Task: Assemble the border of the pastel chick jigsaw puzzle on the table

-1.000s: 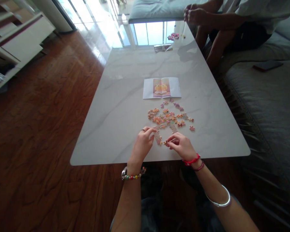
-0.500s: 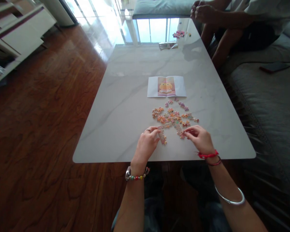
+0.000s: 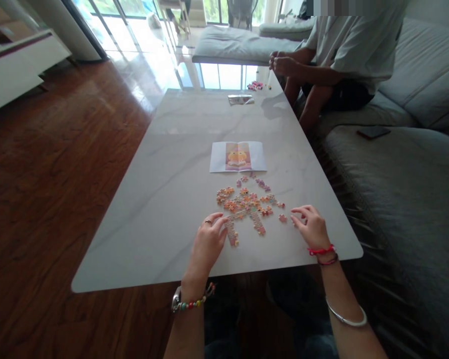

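Observation:
Small, mostly orange and pink jigsaw pieces (image 3: pixel 243 202) lie in a loose cluster on the white marbled table. Below them is a joined part of the puzzle (image 3: pixel 231 233), with two strips running down from a top row. My left hand (image 3: pixel 208 242) is at its upper left corner, thumb and fingers apart, fingertips at the edge of the left strip. Over to the right, my right hand (image 3: pixel 310 225) hovers close to the tabletop with its fingers apart and nothing visible in them. A single pink jigsaw piece (image 3: pixel 283 218) lies just left of those fingertips.
Beyond the pieces lies an unfolded picture sheet (image 3: pixel 219 157). Farther back are a crumpled silvery packet (image 3: pixel 241 99) and a pink pile of pieces (image 3: pixel 255 86). Another person (image 3: pixel 322 75) sits on the grey sofa (image 3: pixel 407 169), where a dark flat object (image 3: pixel 373 132) rests.
My right hand has moved right, away from the puzzle's right strip, and its fingers have parted. A single pink piece now lies beside it. My left hand stays at the puzzle. The view has tilted up.

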`<state>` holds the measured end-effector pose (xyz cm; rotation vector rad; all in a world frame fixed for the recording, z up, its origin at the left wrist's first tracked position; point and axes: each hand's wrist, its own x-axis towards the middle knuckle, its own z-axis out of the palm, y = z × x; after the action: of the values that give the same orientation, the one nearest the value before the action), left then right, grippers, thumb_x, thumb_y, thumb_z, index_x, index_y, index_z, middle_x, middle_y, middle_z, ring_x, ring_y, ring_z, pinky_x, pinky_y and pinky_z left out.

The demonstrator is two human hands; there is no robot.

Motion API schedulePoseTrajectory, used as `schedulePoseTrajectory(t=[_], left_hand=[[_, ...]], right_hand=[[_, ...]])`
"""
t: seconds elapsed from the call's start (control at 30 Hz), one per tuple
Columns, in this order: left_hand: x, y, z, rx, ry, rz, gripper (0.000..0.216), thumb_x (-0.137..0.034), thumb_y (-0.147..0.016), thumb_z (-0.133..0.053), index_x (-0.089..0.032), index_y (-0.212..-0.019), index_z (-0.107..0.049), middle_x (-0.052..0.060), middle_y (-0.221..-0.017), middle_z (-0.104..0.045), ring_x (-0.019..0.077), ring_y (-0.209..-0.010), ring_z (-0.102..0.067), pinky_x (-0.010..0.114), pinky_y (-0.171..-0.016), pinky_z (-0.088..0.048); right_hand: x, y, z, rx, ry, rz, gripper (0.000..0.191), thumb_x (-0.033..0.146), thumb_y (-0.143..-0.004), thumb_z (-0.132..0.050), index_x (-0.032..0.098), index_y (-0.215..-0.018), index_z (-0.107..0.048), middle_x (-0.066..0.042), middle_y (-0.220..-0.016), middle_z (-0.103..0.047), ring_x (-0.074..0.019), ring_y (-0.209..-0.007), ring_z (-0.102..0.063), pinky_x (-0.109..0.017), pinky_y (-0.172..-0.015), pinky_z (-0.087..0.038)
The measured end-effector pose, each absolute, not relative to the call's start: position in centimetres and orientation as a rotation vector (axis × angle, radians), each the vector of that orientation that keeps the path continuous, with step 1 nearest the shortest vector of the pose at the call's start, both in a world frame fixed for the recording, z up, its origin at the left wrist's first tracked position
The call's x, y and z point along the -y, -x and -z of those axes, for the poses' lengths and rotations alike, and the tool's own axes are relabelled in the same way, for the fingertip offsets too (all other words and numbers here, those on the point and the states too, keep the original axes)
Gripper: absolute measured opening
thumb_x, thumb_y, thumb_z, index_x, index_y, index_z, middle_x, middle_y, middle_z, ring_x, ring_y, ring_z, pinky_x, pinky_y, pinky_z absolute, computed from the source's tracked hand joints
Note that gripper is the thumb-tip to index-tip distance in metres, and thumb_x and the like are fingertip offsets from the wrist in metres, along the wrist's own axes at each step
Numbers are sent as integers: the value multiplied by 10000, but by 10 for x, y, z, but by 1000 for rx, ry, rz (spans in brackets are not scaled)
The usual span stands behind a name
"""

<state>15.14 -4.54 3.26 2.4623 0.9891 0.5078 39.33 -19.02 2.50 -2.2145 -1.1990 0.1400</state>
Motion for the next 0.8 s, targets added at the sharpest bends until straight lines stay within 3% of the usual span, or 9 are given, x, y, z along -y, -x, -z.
schedulePoseTrajectory(t=[0.2,0.53,0.8], left_hand=[[38,-164,-33,-996,-2434,-563,192,-158,-778,-466,-196,-934,-571,75,-1077,-537,189,-982,-527,383,-879,-437],[23,-204,-38,-897,-2367,-686,171,-145,-784,-457,-186,-907,-568,65,-1039,-544,168,-969,-519,353,-868,-436],[19,-220,-55,-822,-2368,-646,172,-145,-772,-476,-192,-906,-572,55,-954,-559,167,-923,-528,334,-830,-448]], right_hand=[[169,-377,-24,1406,2174,-163,209,239,-708,-570,197,-910,-601,-82,-903,-527,-226,-884,-512,-395,-773,-439],[158,-403,-39,1538,2283,-519,64,166,-637,-610,176,-690,-575,-45,-809,-547,-172,-820,-522,-308,-745,-417],[133,-406,-57,1733,2058,-626,82,117,-673,-541,170,-719,-584,-19,-709,-590,-136,-668,-549,-267,-652,-434]])
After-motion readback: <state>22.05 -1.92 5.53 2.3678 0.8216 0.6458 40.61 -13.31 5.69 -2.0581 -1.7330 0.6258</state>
